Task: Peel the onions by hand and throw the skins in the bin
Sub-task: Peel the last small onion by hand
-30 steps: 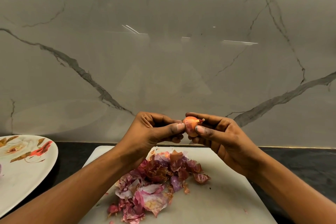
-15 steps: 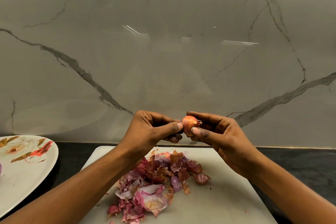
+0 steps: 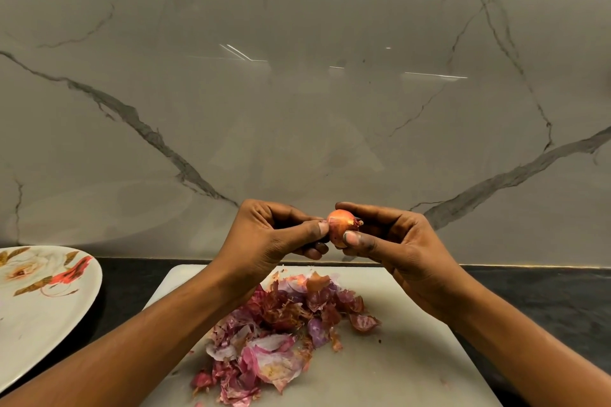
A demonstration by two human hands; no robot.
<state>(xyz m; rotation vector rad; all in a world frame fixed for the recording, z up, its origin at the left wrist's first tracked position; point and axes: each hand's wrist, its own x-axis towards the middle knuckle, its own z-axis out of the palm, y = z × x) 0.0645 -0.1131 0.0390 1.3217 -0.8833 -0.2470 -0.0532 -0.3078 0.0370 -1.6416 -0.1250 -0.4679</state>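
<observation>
Orange-skinned and small, the onion (image 3: 340,228) is held above the far edge of the board (image 3: 413,357), gripped between the thumb and fingers of the right hand (image 3: 396,241), while its left side is pinched by the thumb and fingertip of the left hand (image 3: 274,238). Purple and pink skins (image 3: 281,334) are heaped on the board below the hands, and no bin is seen. Because the dry skin looks thin and the bulb smooth, the skin could be torn away in crumbs, or the onion squeezed out of the grip and dropped onto the heap.
</observation>
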